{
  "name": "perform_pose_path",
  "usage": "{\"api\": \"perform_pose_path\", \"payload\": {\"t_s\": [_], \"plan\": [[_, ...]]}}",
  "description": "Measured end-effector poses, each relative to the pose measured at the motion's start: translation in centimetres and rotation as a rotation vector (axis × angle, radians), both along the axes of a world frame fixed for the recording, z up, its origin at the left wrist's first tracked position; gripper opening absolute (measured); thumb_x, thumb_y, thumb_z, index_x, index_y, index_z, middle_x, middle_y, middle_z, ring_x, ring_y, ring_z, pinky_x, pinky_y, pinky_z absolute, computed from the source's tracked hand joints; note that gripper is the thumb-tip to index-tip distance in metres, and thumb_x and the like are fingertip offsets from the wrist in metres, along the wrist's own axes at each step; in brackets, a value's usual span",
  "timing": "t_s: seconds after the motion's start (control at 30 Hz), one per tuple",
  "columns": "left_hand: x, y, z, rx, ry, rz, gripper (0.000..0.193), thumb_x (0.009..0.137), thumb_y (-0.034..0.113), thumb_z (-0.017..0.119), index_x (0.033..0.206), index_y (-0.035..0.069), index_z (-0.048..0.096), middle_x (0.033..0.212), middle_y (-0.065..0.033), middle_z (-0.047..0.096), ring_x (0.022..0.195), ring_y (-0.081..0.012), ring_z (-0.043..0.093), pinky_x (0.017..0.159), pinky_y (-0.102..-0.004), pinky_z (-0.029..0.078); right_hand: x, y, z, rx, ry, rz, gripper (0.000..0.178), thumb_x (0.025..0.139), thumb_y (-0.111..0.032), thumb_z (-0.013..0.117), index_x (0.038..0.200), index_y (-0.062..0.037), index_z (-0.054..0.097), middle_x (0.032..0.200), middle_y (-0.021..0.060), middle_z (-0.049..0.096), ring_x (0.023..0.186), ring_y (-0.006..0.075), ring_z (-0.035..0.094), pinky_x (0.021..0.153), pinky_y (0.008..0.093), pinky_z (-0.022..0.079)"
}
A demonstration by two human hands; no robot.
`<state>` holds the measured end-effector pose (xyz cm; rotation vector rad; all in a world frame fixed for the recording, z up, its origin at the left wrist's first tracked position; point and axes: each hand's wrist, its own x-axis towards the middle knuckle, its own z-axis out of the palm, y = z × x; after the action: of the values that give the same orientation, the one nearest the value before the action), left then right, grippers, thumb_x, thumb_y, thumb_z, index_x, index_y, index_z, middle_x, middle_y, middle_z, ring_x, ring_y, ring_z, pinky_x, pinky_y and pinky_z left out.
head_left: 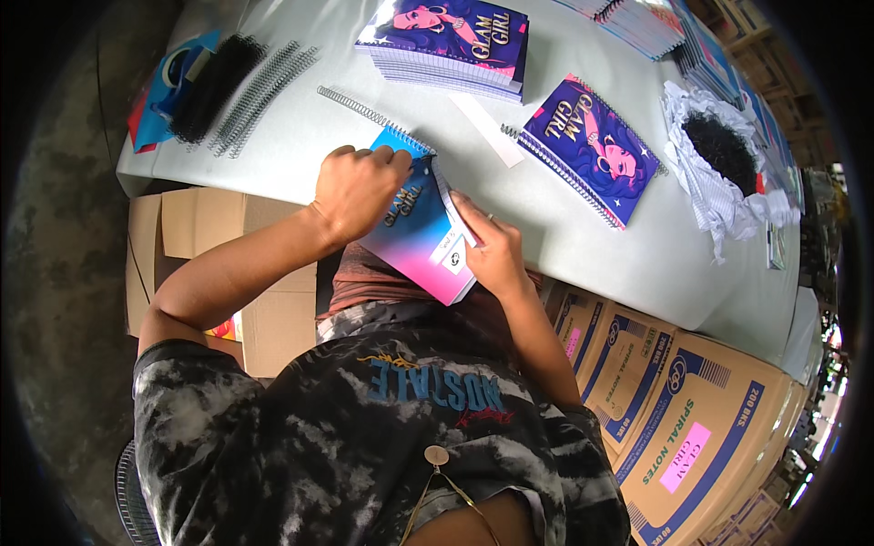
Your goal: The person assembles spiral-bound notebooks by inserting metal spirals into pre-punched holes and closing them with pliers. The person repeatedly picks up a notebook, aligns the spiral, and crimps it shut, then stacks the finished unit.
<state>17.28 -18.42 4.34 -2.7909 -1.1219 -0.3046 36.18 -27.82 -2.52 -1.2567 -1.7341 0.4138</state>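
My right grip [492,241] clamps the edge of a rectangular blue-to-pink paper notebook [410,253]; my left grip [364,191] curls over it, fingertips hidden, so I cannot tell what it pinches. I judge I am threading the slim grey wire coil [364,111] jutting beyond my left grip; the next turn calls for holding the notebook steady. It slants between both grips, a white label [451,255] beside my right.

The left hand [357,189] curls its fingers over the upper left of a blue-and-pink notebook [401,244], while the right hand [493,250] grips its right side. A wire coil [353,106] extends from its top edge over the pale worktop [628,268]. Farther back sits a notebook stack [446,68]; loose coils [264,100] lie leftward, cardboard boxes [728,432] below right.
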Motion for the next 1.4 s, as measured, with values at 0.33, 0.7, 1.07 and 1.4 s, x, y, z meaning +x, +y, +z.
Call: {"api": "perform_pose_path", "payload": {"t_s": [0.33, 0.7, 1.07, 1.4], "plan": [[-1.2, -0.5, 0.6, -1.161, -0.990, 0.242, 0.019, 0.081, 0.020, 0.068, 0.075, 0.003, 0.061, 0.064, 0.0038, 0.057, 0.058, -0.0036, 0.047, 0.053, -0.0201, 0.039, -0.6, -1.2, 5.7, 0.286, -0.180, -0.007, 0.041, 0.072, 0.002, 0.062, 0.112, 0.0023, 0.057, 0.116, 0.0186, 0.057, 0.100, 0.0281, 0.060, 0.079, 0.0352, 0.052], [-2.4, 1.4, -1.2, 0.214, -0.415, -0.016, 0.017, 0.071, 0.017, 0.073, 0.079, 0.006, 0.063, 0.065, -0.0047, 0.063, 0.049, -0.0202, 0.057, 0.051, -0.0277, 0.045, -0.5, 0.2, 3.7, -0.014, 0.170, 0.028, 0.047, 0.067, 0.012, 0.057, 0.113, 0.0012, 0.057, 0.113, 0.0205, 0.057, 0.104, 0.0292, 0.058, 0.088, 0.0331, 0.048], [-1.0, 0.1, 4.1, -0.390, -0.324, 0.397, 0.029, 0.081, 0.030, 0.065, 0.077, 0.003, 0.060, 0.060, -0.0097, 0.059, 0.053, -0.0183, 0.056, 0.052, -0.0297, 0.042, 0.4, 3.4, 3.3, -0.109, 0.486, -0.188, 0.027, 0.082, -0.002, 0.060, 0.109, 0.0004, 0.061, 0.095, 0.0112, 0.067, 0.081, 0.0109, 0.062, 0.070, 0.0243, 0.048], [-2.3, 0.9, -0.9, -0.448, -0.635, 0.329, 0.034, 0.083, 0.037, 0.062, 0.066, 0.009, 0.051, 0.049, -0.0022, 0.047, 0.041, -0.0161, 0.043, 0.045, -0.0291, 0.034, 2.1, 3.8, 6.7, 0.231, 0.025, -0.096, 0.041, 0.072, 0.009, 0.059, 0.111, -0.0048, 0.061, 0.103, 0.0137, 0.064, 0.088, 0.0232, 0.065, 0.074, 0.0307, 0.053]]}}
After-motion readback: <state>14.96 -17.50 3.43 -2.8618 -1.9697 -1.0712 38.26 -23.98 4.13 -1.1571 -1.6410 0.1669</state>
